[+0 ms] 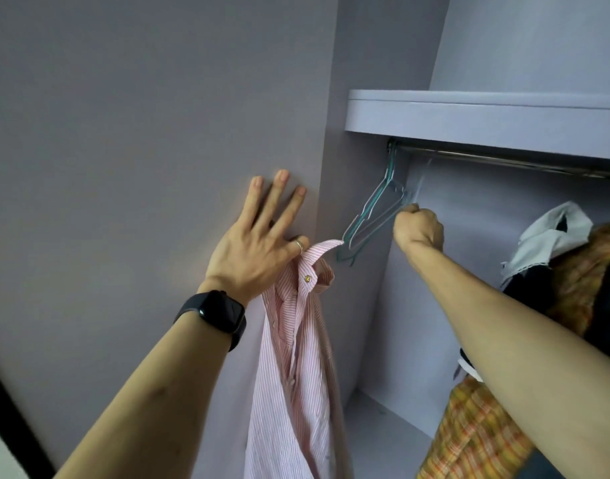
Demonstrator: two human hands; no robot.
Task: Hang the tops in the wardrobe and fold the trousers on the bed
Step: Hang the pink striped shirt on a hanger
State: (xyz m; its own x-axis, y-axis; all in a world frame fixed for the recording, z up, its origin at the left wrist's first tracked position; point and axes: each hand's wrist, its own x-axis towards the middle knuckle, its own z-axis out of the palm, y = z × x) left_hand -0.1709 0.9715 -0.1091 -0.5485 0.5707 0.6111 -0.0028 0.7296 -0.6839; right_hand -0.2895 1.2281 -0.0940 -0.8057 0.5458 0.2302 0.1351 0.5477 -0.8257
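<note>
Left hand (258,236) pinches the striped shirt (296,357) by its collar, other fingers spread on the wardrobe's left panel (158,133). Right hand (417,228) fists round wire hangers (369,219) at the rail's (503,160) left end, beneath the shelf edge (469,122).

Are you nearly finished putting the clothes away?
Not yet. Some clothes already seem to hang under the rail. The left hand holds the pink striped shirt by its collar, while the right hand grips an empty hanger on the rail. That shirt needs hanging, and the trousers and bed are out of view.
</note>
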